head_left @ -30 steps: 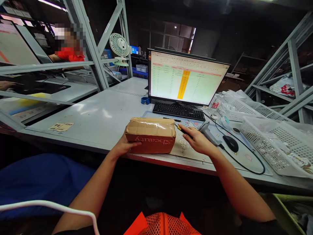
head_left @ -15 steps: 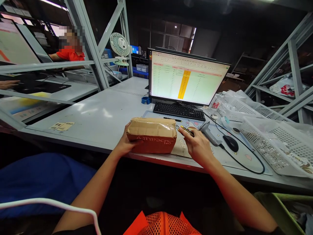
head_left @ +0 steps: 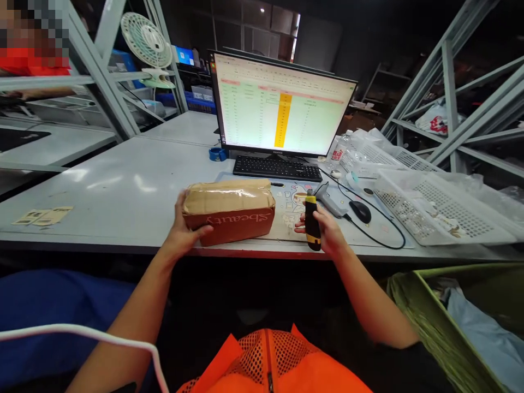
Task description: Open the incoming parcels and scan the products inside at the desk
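A brown cardboard box (head_left: 233, 215) with shiny clear tape over its top stands at the table's front edge, the word "beauty" upside down on its near side. My left hand (head_left: 183, 229) grips its left end, thumb on the front face and fingers behind, partly hidden. To the right of the box, my right hand (head_left: 329, 232) holds a black and yellow box cutter (head_left: 313, 224) upright, apart from the cardboard. Whether its blade is out I cannot tell.
Behind the box are a keyboard (head_left: 278, 168) and a monitor (head_left: 282, 109). A barcode scanner (head_left: 331, 202), a mouse (head_left: 360, 212) and a white plastic basket (head_left: 434, 213) lie to the right. A blue tape roll (head_left: 218, 154) sits left of the keyboard. A co-worker's sleeve (head_left: 36, 61) shows far left.
My right hand has drawn back from the box's right end and turned the box cutter upright. My left hand still grips the box. The camera view has swung right and down.
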A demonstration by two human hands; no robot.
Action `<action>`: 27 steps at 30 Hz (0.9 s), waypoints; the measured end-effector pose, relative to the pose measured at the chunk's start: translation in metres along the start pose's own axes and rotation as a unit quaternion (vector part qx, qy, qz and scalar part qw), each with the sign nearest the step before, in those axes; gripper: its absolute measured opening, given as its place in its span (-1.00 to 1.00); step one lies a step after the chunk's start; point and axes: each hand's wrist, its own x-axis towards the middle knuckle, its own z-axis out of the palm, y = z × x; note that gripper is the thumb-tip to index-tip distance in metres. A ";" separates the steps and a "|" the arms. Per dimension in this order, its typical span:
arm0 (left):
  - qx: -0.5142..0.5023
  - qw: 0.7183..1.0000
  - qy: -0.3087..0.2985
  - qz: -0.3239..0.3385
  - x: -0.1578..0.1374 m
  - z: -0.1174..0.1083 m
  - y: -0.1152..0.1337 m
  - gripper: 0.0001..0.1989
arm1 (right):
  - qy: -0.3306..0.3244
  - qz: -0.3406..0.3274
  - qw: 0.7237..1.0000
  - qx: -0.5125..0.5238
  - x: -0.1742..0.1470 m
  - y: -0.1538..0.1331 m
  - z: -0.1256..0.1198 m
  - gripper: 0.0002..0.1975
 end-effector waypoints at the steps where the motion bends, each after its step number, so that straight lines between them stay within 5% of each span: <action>1: -0.007 0.999 0.026 0.027 -0.006 0.000 0.001 0.27 | 0.014 0.017 0.997 0.075 -0.004 0.003 0.000 -0.44; 3: -0.053 0.984 0.122 0.115 -0.021 0.002 0.008 -0.07 | 0.035 0.021 0.983 0.178 -0.013 0.007 0.002 -0.48; 6: -0.183 0.918 0.255 0.241 -0.046 0.008 0.029 -0.59 | 0.029 0.014 0.965 0.260 -0.025 0.008 0.008 -0.44; 9: -0.333 0.909 0.166 0.190 -0.066 0.012 0.059 -0.78 | 0.003 0.018 0.957 0.289 -0.029 0.007 0.012 -0.39; 12: -0.408 0.910 0.022 0.076 -0.075 0.016 0.085 -0.85 | -0.015 0.014 0.958 0.287 -0.029 0.006 0.013 -0.36; 17: -0.407 0.904 -0.069 0.108 -0.075 0.027 0.100 -0.86 | -0.024 0.008 0.969 0.247 -0.031 0.005 0.014 -0.33; 20: -0.364 0.927 -0.003 0.090 -0.070 0.027 0.092 -0.90 | -0.019 0.007 0.977 0.212 -0.032 0.004 0.013 -0.34; 25: -0.150 0.918 0.287 0.231 -0.043 0.005 0.036 -0.78 | -0.030 0.015 0.987 0.156 -0.032 0.003 0.011 -0.41; 27: -0.023 0.969 0.193 0.150 -0.031 0.001 0.011 -0.45 | -0.032 0.030 0.989 0.141 -0.030 0.004 0.009 -0.44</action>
